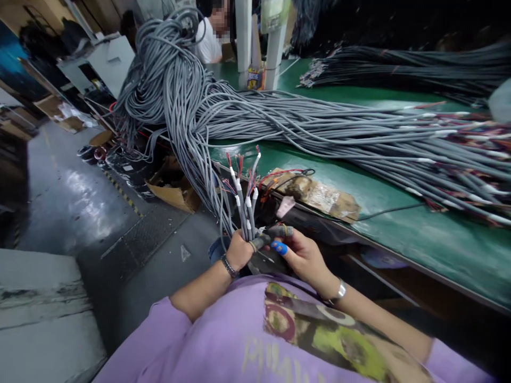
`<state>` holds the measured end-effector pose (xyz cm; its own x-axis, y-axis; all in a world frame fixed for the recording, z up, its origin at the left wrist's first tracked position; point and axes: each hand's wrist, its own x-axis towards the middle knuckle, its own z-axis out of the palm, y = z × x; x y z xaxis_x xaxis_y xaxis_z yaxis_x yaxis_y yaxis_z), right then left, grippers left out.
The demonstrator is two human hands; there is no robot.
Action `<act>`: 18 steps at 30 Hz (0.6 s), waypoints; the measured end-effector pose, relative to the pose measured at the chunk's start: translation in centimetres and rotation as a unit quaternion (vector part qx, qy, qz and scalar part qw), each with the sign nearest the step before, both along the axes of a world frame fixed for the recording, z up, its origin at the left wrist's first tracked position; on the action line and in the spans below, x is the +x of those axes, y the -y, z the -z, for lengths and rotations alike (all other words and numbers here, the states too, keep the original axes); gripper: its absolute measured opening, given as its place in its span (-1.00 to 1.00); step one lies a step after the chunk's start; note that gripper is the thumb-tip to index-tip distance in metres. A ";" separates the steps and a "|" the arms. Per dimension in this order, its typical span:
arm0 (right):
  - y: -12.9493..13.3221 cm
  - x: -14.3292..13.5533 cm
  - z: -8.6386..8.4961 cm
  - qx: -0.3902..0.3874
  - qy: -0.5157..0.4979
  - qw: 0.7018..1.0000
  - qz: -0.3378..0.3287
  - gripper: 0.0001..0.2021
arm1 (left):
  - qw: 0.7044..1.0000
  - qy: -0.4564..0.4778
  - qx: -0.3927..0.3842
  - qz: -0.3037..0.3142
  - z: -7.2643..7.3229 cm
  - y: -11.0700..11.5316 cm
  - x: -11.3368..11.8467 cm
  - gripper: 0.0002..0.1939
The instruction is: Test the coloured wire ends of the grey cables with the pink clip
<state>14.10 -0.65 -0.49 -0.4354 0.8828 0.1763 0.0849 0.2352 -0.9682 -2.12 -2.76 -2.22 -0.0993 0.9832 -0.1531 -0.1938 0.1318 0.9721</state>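
My left hand [240, 250] is wrapped round several grey cables [248, 221], whose ends stand up above the fist with white bands and thin red and blue wires. Dark covers wrap some of my fingers. Just right of the fist, my right hand [302, 254] has its thumb, with a blue cover, and its dark-covered forefinger close together near the left fingers. Whatever lies between those fingertips is too small to make out. Behind the hands, a large bundle of grey cables [255, 119] lies along the green table [415, 234] and loops down at the left.
Taped cardboard [319, 197] lies on the table's near edge. Black cables [399, 72] lie at the back right, near two white posts [275, 48]. A person in a white shirt [207, 42] is behind. An open box [173, 186] stands on the floor at left.
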 end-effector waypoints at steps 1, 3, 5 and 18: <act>0.1 -0.2 -0.1 0.021 0.000 1.000 0.006 -0.80 | 1.000 -0.027 0.008 0.015 0.0 0.1 0.0 -0.69; 0.2 -0.6 -0.3 0.062 0.008 0.998 0.025 -0.85 | 0.996 -0.066 0.031 0.043 0.1 0.3 0.0 -0.70; 0.2 -0.8 -0.4 0.080 0.015 0.996 0.028 -0.85 | 0.993 -0.083 0.054 0.065 0.1 0.3 -0.1 -0.73; 1.1 -2.3 -0.4 0.062 -0.030 0.997 -0.047 -0.74 | 0.979 -0.134 0.096 0.122 -0.2 1.8 -2.4 -0.79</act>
<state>11.83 -1.72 -0.10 -0.5014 0.8081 0.3092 0.0004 0.3575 -0.9339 -4.54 -4.56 -2.02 0.1317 0.9906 0.0367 0.0869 -0.0484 0.9950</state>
